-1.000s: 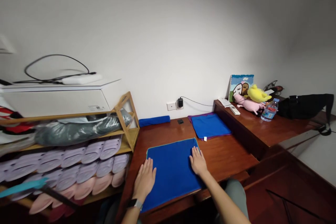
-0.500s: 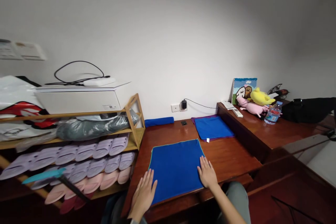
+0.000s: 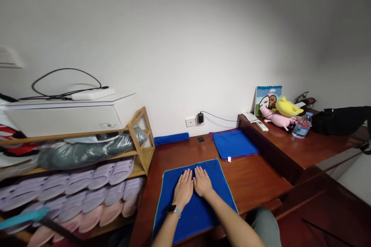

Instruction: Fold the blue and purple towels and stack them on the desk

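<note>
A blue cloth (image 3: 199, 216) with a green edge lies spread flat on the brown wooden desk (image 3: 246, 185), near its front edge. My left hand (image 3: 183, 190) rests palm down on the cloth, fingers stretched out, a watch on its wrist. Beside it my right hand (image 3: 203, 182) also lies flat on the cloth, fingers extended. The two hands nearly meet around the cloth's middle, and neither grips anything. Behind, to the right, a stack of blue and purple cloths (image 3: 234, 143) with a white tag lies flat. A rolled blue cloth (image 3: 171, 139) sits against the wall.
On the left, a wooden rack (image 3: 142, 158) holds slippers (image 3: 121, 170), a plastic-wrapped bundle (image 3: 92, 154) and a white box (image 3: 63, 117). A raised desk section at right carries plush toys (image 3: 290, 107), a water bottle (image 3: 302, 125), a remote (image 3: 262, 126) and a black bag (image 3: 342, 121). A charger (image 3: 200, 117) is plugged into the wall.
Both hands have moved inward from the cloth's left and right edges to its middle. The camera view has shifted slightly.
</note>
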### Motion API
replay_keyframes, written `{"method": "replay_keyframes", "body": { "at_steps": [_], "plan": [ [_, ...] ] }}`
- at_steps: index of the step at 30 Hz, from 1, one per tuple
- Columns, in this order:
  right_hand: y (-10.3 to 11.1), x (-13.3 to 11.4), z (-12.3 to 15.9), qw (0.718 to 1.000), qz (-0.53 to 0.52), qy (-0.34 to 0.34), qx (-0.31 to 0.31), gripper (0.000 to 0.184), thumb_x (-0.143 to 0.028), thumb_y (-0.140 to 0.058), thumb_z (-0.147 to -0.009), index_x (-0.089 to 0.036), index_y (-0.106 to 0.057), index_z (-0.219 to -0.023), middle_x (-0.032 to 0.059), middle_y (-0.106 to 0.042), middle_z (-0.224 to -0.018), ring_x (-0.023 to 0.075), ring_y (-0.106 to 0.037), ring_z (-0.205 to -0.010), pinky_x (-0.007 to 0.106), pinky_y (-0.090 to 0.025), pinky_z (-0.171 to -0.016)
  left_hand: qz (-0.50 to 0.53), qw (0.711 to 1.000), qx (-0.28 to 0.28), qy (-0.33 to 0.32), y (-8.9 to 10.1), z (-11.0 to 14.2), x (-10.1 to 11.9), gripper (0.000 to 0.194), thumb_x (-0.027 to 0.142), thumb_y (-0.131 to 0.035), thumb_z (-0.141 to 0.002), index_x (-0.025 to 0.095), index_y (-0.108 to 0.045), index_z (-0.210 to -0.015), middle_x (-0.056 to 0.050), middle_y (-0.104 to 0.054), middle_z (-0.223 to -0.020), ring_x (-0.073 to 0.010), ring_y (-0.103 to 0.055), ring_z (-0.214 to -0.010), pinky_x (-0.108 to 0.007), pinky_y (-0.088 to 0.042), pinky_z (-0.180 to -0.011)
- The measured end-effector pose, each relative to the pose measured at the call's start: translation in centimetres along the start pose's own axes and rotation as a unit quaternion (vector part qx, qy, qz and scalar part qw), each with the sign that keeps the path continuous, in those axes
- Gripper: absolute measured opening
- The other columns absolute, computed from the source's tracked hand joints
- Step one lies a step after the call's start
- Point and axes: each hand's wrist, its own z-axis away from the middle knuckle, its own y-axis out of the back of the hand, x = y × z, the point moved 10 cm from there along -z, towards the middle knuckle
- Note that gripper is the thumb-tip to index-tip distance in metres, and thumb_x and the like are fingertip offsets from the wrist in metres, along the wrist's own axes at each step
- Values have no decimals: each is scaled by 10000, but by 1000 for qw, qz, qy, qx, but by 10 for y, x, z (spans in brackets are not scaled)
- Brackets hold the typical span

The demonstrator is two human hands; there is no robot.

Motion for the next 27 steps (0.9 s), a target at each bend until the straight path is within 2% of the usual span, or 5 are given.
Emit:
{"method": "replay_keyframes", "body": {
  "at_steps": [4, 11, 15, 22, 27],
  "plan": [
    [-16, 22, -29, 1000, -11, 9, -15, 634, -398, -218, -1111, -139, -329, -1679, 87, -299, -1728, 218, -218, -1628, 431, -168, -1333, -9, 1000, -5, 21, -17, -17, -46, 612, 407, -297, -1050, 165, -500, -1575, -131, -520, -1631, -279, -458, -1541, -527, -371, -1275],
    [15, 135, -18, 994, 58, -94, -19, 653, -403, -212, -1111, -110, -255, -1693, 90, -218, -1752, 216, -168, -1639, 438, -112, -1339, -47, 991, 19, 120, -21, 28, -176, 708, 489, -260, -1031, 114, -441, -1604, -121, -432, -1692, -274, -403, -1575, -493, -325, -1304],
    [23, 120, -16, 993, 63, -98, -11, 641, -384, -224, -1112, -102, -286, -1684, 113, -242, -1741, 237, -179, -1638, 462, -115, -1337, -47, 994, 47, 92, -5, 22, -154, 710, 462, -269, -1027, 56, -482, -1569, -177, -499, -1644, -302, -442, -1551, -514, -321, -1307],
    [-20, 4, 9, 998, 1, 43, 38, 606, -395, -251, -1123, -170, -323, -1681, 90, -320, -1718, 236, -252, -1619, 449, -201, -1328, -21, 999, 40, -24, -20, 16, -18, 614, 355, -217, -1070, 156, -458, -1599, -96, -478, -1669, -231, -419, -1565, -464, -345, -1297],
    [3, 84, 41, 997, 28, -75, 4, 626, -381, -232, -1108, -149, -304, -1685, 86, -264, -1731, 235, -223, -1627, 473, -164, -1333, -26, 999, -10, 38, -22, 49, -88, 642, 457, -253, -1068, 167, -437, -1609, -109, -438, -1684, -258, -405, -1572, -505, -351, -1293]
  ]
}}
